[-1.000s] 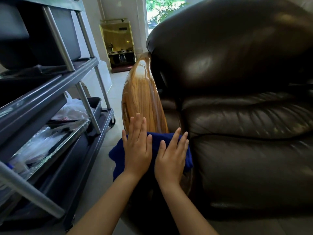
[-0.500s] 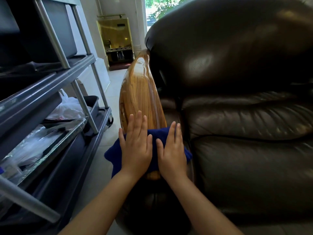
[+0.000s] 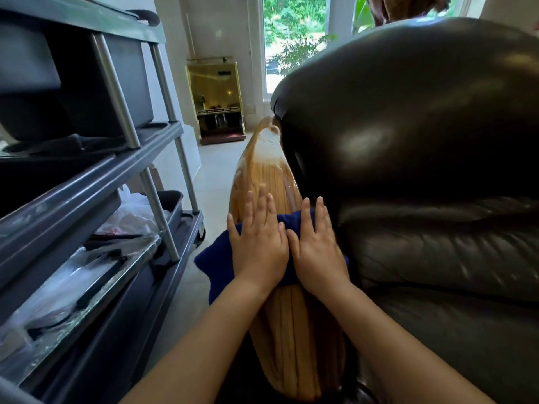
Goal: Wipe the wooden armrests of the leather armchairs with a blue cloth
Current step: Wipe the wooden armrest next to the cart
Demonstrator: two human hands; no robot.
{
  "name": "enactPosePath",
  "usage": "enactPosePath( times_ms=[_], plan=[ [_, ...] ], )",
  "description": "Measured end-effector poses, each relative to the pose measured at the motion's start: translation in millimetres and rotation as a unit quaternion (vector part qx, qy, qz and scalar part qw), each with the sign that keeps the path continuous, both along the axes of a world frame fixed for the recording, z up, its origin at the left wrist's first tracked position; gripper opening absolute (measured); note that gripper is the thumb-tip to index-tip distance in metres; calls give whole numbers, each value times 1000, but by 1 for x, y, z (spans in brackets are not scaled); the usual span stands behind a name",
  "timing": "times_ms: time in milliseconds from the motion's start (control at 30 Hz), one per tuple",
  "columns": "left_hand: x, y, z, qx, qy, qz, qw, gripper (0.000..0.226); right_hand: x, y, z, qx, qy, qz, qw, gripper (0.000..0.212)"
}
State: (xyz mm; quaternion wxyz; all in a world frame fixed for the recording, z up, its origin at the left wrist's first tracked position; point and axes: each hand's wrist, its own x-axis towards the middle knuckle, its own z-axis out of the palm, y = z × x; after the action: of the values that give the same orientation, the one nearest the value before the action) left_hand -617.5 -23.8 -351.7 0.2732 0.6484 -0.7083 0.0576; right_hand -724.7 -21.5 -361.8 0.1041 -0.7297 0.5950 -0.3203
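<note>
The wooden armrest (image 3: 269, 182) runs lengthways straight away from you, on the left side of the dark leather armchair (image 3: 423, 158), right next to the grey cart (image 3: 87, 176). The blue cloth (image 3: 217, 260) is draped across it about midway, hanging off the left edge. Your left hand (image 3: 258, 247) and right hand (image 3: 316, 247) both lie flat on the cloth side by side, fingers straight, close together and pointing forward.

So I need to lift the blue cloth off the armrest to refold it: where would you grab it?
Probably the loose flap of the blue cloth hanging off the wooden armrest on the cart side, approached from the left. The middle is pinned flat under the left hand and right hand; the flap hangs free with floor beneath.
</note>
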Motion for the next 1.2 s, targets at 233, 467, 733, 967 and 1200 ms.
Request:
enactPosePath(
  times_ms=[233,467,733,967,1200],
  plan=[
    [9,-41,23,39,-40,17,998,59,12,-41,22,26,11,-29,999,62],
    [15,-76,42,88,-5,33,996,61,25,-80,40,57,46,-43,996,62],
    [22,-142,67,145,-6,33,989,62,35,-145,63,106,40,-33,993,63],
    [30,-189,77,182,-4,16,983,61,39,-189,73,145,35,-17,989,64],
    [37,-248,82,208,33,3,978,61,45,-247,81,163,10,-23,986,62]
  ],
)
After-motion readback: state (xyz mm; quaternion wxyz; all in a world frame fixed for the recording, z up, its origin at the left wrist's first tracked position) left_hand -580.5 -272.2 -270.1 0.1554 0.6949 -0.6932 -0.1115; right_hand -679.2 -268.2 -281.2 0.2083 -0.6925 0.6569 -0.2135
